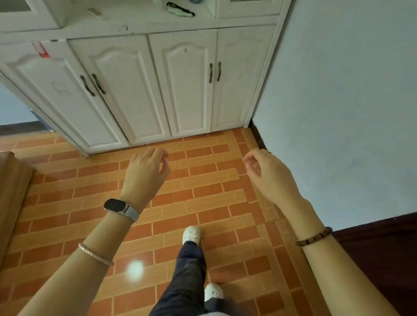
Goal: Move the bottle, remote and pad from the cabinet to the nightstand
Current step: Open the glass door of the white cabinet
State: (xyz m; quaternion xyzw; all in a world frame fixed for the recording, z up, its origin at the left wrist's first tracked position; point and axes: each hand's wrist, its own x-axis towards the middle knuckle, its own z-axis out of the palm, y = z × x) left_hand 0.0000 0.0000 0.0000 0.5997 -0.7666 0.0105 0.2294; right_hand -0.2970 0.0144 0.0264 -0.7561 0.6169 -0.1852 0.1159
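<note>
A white cabinet (144,81) stands ahead with its lower doors closed. On its open shelf at the top edge of the view lies a small pale green item with black cords (180,10); I cannot tell what it is. A dark rounded object (195,1) is cut off at the top edge. No bottle, remote or pad can be clearly made out. My left hand (145,168) and my right hand (262,171) hang over the floor in front of the cabinet, both with loosely curled fingers and nothing in them.
Orange brick-pattern floor tiles (203,203) spread below. A pale wall (349,101) runs along the right with a dark skirting. A brown wooden piece of furniture (11,191) edges in at the left. My legs and white shoes (191,234) are below.
</note>
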